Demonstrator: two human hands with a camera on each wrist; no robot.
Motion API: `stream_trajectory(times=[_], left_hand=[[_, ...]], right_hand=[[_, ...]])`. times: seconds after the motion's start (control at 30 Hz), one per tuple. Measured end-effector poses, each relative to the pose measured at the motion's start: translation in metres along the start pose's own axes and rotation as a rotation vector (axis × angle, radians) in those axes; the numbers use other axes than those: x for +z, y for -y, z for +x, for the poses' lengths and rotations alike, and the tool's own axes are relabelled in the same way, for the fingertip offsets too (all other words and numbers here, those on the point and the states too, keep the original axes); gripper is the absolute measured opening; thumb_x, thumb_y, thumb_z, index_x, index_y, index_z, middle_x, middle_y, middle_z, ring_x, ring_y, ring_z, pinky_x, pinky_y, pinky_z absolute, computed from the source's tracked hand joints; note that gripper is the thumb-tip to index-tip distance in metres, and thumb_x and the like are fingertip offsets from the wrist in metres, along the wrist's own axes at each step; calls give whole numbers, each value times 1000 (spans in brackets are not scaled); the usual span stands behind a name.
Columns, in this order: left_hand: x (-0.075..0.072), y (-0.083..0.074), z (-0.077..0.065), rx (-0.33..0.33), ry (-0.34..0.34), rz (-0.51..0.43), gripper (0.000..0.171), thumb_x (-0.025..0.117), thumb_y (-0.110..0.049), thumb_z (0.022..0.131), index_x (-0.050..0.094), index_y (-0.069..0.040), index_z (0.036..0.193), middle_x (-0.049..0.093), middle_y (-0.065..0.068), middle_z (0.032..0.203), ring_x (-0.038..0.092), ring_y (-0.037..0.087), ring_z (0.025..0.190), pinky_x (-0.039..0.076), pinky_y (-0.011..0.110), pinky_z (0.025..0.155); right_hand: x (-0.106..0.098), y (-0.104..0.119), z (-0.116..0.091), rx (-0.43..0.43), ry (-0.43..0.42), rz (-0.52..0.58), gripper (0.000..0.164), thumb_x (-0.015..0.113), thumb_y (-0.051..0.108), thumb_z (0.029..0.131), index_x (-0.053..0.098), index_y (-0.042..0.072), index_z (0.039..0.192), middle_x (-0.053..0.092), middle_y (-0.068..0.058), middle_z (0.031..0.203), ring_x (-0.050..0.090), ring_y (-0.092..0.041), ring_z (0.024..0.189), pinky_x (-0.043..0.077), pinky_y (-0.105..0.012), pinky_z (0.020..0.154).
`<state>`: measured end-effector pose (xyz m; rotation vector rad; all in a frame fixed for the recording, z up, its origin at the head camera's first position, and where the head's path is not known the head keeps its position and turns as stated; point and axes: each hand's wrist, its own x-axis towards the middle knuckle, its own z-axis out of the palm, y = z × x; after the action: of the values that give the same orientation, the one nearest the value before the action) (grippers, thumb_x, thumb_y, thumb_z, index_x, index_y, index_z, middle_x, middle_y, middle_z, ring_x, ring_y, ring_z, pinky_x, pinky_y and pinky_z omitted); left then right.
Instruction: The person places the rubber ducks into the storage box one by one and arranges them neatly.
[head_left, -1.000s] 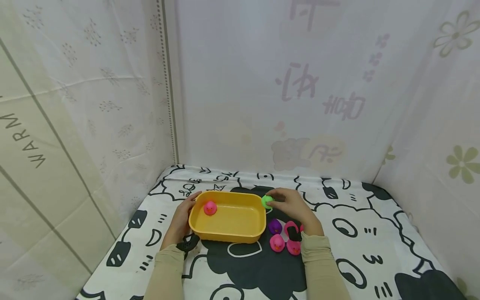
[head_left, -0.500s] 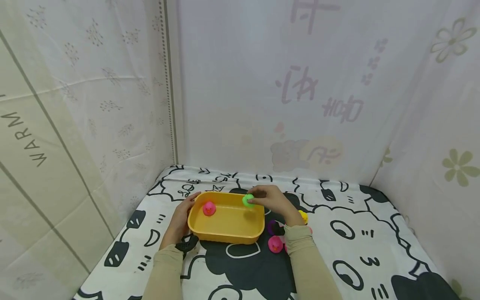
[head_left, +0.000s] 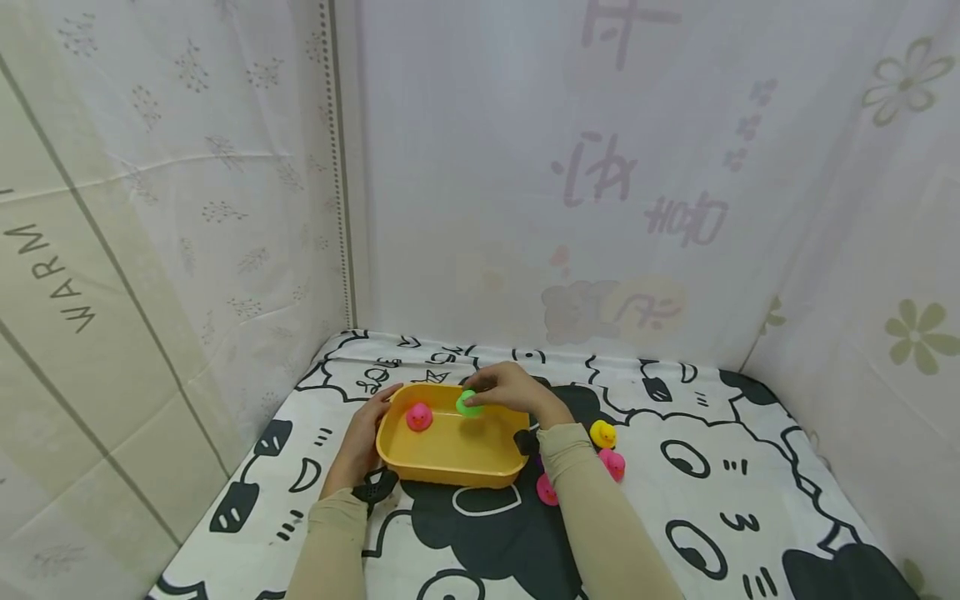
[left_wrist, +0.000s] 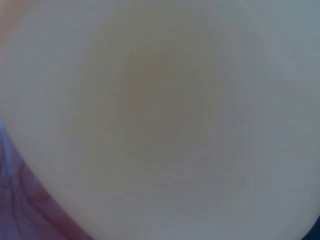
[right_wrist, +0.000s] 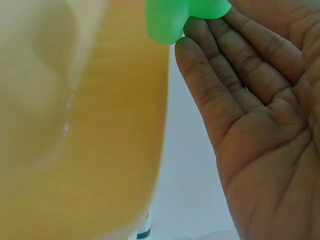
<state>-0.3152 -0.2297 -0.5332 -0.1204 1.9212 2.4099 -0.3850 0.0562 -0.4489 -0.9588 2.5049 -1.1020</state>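
Observation:
A yellow plastic tub (head_left: 450, 475) stands on the table in the head view. At its left end my left hand (head_left: 365, 429) holds the side, fingertips at the back corner of the rim. The left wrist view is mostly filled by the blurred, pale tub wall (left_wrist: 160, 150), with a strip of palm at lower left. My right hand (head_left: 510, 392) pinches a green rubber duck (head_left: 468, 406) over the back part of the tub. In the right wrist view the green duck (right_wrist: 167, 20) is at my fingertips, beside the tub wall. A pink rubber duck (head_left: 419, 417) sits inside, at the left.
To the right of the tub, a yellow duck (head_left: 602, 434) and a pink duck (head_left: 612, 464) lie on the patterned cloth (head_left: 712, 500). Another pink duck (head_left: 547, 490) is partly covered by my right sleeve (head_left: 600, 517). Fabric walls (head_left: 480, 208) enclose the table's back and sides.
My right hand has carried the green duck left from beside the tub's right rim to above its inside. The yellow duck has come into view behind the arm. The left hand stays put.

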Motion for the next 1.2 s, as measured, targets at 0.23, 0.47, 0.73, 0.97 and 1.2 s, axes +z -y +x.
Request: stream_trajectory(times=[0.23,0.47,0.73,0.97,1.2], left_hand=[[-2,1,-2,-1,-5,-8,50,36,-21,103,43,-17,152,42,7,152,46,30,133,46,39,107],[-3,2,-2,-7,2,2,49,37,-22,103,45,-17,151,41,7,153,46,30,135,42,43,110],[-2,-1,1,4,8,4,49,37,-22,103,45,-17,151,42,7,152,46,29,134,44,40,108],[-1,-4,3,25,3,-2,49,37,-22,103,46,-17,151,44,7,150,48,29,132,48,36,104],[-1,-1,1,10,13,-7,49,37,-21,104,44,-16,152,41,6,153,46,28,135,46,37,106]], right_hand=[[14,7,18,-9,43,16,31,76,33,89,75,15,115,71,8,107,63,-13,97,53,-33,91],[29,14,26,-10,56,-14,31,78,31,88,76,14,114,72,11,104,66,-9,98,54,-29,90],[41,15,32,6,68,-40,28,78,29,88,77,15,112,72,12,101,65,-7,93,55,-27,86],[46,15,35,32,36,-28,30,79,27,86,77,12,112,72,8,101,66,-11,96,55,-31,89],[53,7,34,32,55,-74,25,81,28,84,77,18,107,72,10,101,65,-8,96,54,-27,89]])
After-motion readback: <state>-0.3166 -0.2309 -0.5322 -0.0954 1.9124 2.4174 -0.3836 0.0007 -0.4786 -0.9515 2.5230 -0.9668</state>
